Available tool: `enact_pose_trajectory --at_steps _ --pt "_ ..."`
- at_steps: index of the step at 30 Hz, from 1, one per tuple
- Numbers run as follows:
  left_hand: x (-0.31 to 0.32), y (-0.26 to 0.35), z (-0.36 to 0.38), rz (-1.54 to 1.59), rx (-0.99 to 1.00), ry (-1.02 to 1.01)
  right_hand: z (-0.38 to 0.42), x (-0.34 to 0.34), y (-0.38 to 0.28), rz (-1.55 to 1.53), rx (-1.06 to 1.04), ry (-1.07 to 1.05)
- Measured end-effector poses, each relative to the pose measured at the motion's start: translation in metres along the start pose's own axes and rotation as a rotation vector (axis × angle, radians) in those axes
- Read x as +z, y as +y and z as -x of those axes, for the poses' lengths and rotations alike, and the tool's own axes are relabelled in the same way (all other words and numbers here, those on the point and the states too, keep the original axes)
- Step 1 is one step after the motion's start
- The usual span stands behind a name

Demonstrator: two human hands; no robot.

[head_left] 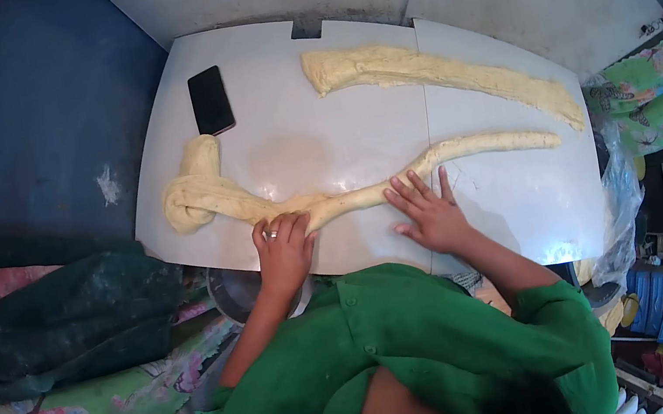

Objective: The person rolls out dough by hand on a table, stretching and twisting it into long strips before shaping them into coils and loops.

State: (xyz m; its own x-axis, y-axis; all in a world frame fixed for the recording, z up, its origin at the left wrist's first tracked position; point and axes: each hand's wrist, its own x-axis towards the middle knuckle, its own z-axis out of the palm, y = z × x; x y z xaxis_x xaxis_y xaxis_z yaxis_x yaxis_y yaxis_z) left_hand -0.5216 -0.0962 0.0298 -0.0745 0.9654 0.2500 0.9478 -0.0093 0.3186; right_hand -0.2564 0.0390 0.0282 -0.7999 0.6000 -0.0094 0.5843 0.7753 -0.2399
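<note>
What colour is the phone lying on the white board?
Black; the phone shows plainly in the head view, near the board's far-left corner.

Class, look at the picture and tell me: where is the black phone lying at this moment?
In the head view, the phone lies flat at the upper left of the white board, just above the knotted end of the long dough rope.

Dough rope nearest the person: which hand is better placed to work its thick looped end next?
Probably the left hand: it presses on the dough rope on the side nearer the thick looped end. The right hand lies flat farther along, toward the thin end.
</note>
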Motion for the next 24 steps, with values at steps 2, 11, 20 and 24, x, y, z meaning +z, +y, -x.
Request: enact_pose_trajectory --at_steps 2,11,20,24 --pt "0.002 0.002 0.001 0.002 -0.008 -0.003 -0.020 -0.001 0.021 0.096 0.014 -0.160" --pt "-0.002 0.003 0.002 -0.044 -0.093 -0.005 -0.055 0.015 0.056 0.110 0.156 0.267" --pt "0.006 0.105 -0.029 -0.030 -0.172 0.185 0.025 -0.046 0.220 -0.097 0.376 0.339" --pt "0.073 0.192 -0.108 0.156 0.070 -0.098 0.010 -0.016 0.259 0.140 0.567 0.305"
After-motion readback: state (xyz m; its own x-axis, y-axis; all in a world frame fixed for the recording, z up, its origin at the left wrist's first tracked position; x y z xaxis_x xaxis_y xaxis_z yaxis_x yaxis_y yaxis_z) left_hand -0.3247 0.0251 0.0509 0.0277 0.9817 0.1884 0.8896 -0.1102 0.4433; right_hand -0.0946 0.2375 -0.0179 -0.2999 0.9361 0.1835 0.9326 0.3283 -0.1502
